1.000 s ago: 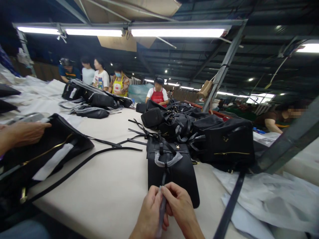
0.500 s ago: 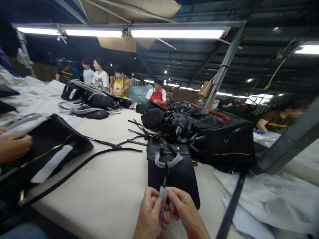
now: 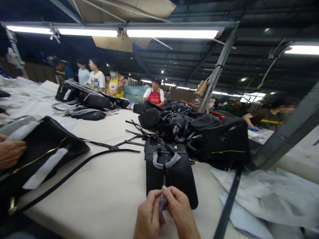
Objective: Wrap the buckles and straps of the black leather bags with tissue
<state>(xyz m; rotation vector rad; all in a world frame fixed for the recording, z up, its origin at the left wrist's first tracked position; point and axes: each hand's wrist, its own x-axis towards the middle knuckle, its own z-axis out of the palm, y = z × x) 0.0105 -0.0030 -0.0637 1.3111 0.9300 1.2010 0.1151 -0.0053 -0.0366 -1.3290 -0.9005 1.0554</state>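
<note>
A black bag (image 3: pixel 174 176) lies on the pale table (image 3: pixel 107 179) in front of me, its handle (image 3: pixel 166 163) wrapped in clear plastic. At the bag's near end, my left hand (image 3: pixel 149 210) is closed on a narrow translucent strip (image 3: pixel 161 202). My right hand (image 3: pixel 177 207) pinches the top of the same strip, its thumb and forefinger close to the left fingertips. A dark strap runs from the handle down to the strip; where it ends is hidden by my fingers.
Black bags (image 3: pixel 219 142) are heaped behind and to the right. Plastic sheets (image 3: pixel 269 199) lie at the right, beside a slanted metal post (image 3: pixel 281 142). At the left, another person's hand (image 3: pixel 11 152) touches a black bag (image 3: pixel 50 149) with a long strap.
My hands have drawn together around the strip, and less of it shows above the fingers. The whole view has shifted slightly, with the surroundings now further left.
</note>
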